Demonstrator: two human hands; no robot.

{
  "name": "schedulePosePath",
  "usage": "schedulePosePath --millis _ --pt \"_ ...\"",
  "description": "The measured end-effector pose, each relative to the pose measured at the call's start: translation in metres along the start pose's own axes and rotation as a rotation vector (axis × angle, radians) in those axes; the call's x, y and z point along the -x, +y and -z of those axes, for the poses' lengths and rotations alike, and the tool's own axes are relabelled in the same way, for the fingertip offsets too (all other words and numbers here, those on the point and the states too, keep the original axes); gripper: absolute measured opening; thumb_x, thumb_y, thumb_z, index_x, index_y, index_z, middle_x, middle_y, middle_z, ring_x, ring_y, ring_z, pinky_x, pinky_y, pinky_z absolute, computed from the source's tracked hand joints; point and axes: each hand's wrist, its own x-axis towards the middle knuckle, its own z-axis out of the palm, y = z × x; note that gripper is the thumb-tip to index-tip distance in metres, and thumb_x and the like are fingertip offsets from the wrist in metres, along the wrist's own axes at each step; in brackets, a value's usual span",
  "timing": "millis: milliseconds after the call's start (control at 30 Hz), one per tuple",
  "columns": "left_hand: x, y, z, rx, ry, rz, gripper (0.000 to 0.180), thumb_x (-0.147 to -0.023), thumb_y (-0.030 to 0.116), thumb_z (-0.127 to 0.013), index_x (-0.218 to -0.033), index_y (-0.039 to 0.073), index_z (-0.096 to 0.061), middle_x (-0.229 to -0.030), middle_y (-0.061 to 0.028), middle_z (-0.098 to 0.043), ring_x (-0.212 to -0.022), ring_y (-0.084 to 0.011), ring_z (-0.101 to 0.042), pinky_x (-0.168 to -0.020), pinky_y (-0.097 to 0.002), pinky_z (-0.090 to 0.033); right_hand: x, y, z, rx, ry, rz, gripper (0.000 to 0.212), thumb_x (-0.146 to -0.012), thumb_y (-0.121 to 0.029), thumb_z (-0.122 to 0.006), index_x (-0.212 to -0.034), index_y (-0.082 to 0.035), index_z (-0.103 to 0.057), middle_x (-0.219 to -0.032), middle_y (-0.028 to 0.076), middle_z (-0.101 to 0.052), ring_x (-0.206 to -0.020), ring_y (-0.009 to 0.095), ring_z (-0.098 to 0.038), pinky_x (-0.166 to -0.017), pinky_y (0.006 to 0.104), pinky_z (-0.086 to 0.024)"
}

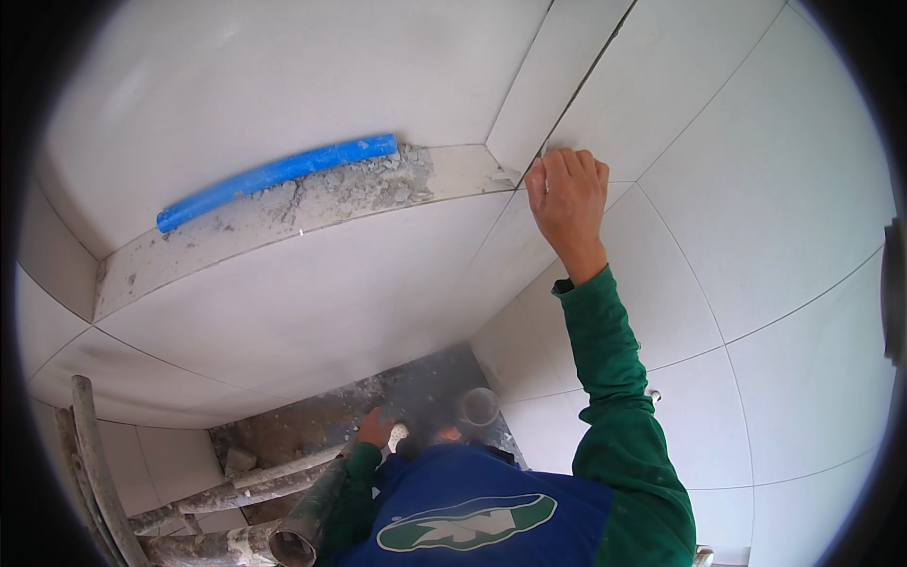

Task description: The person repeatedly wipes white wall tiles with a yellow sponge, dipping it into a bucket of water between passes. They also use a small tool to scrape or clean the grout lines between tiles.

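My right hand (572, 194) is raised to the tiled wall (699, 85), its fingers closed in a pinch beside the dark vertical joint (588, 80) in the corner. Whatever thin thing the fingers hold is mostly hidden by the hand. Just left of it, the end of a tiled ledge (463, 175) meets the wall. Low down, my left hand (376, 428) is near a pale rounded object (398, 438) and the wooden poles; its fingers are too small and partly hidden to read.
A blue plastic pipe (274, 180) lies along the ledge beside grey mortar rubble (378, 180). At lower left stand mortar-stained poles (90, 454) and a hollow tube (295, 545). A round translucent container (479, 406) sits on the dark, dusty floor (406, 383) below.
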Motion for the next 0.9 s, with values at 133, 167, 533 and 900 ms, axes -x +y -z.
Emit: schedulePosePath --millis 133,167,533,900 --pt "-0.002 0.002 -0.001 0.018 0.018 -0.012 0.065 -0.088 0.036 -0.074 -0.137 -0.003 -0.058 -0.136 -0.0267 -0.061 -0.127 -0.0416 -0.057 -0.11 -0.048 -0.043 0.024 -0.01 -0.009 -0.036 -0.055 -0.085 0.014 -0.081 -0.009 -0.07 -0.078 -0.01 -0.057 -0.076 0.003 -0.056 -0.078 0.026 -0.053 -0.074 0.041 -0.038" --pt "-0.001 0.003 0.0 0.016 0.009 0.002 0.065 -0.088 0.036 -0.074 -0.137 -0.003 -0.058 -0.136 -0.0266 -0.06 -0.128 -0.0417 -0.056 -0.111 -0.0478 -0.043 0.028 -0.013 -0.01 -0.053 -0.05 -0.103 0.015 -0.081 -0.007 -0.07 -0.079 -0.009 -0.056 -0.076 0.003 -0.056 -0.077 0.026 -0.053 -0.075 0.0409 -0.038" --pt "0.002 0.0 0.001 0.009 0.018 -0.009 0.067 -0.091 0.043 -0.069 -0.14 0.0 -0.054 -0.132 -0.0306 -0.06 -0.126 -0.0469 -0.054 -0.108 -0.0527 -0.043 0.043 -0.009 -0.005 -0.11 -0.003 -0.052 0.015 -0.081 -0.01 -0.069 -0.075 -0.012 -0.056 -0.079 0.005 -0.058 -0.081 0.027 -0.054 -0.077 0.0425 -0.039" --pt "-0.001 -0.002 0.001 -0.056 -0.021 -0.018 0.068 -0.091 0.043 -0.068 -0.142 -0.001 -0.055 -0.143 -0.0243 -0.056 -0.133 -0.0419 -0.052 -0.114 -0.0486 -0.039 0.005 0.007 0.0 -0.118 0.068 0.021 0.016 -0.084 -0.008 -0.069 -0.079 -0.009 -0.054 -0.08 0.006 -0.055 -0.082 0.028 -0.053 -0.077 0.041 -0.039"
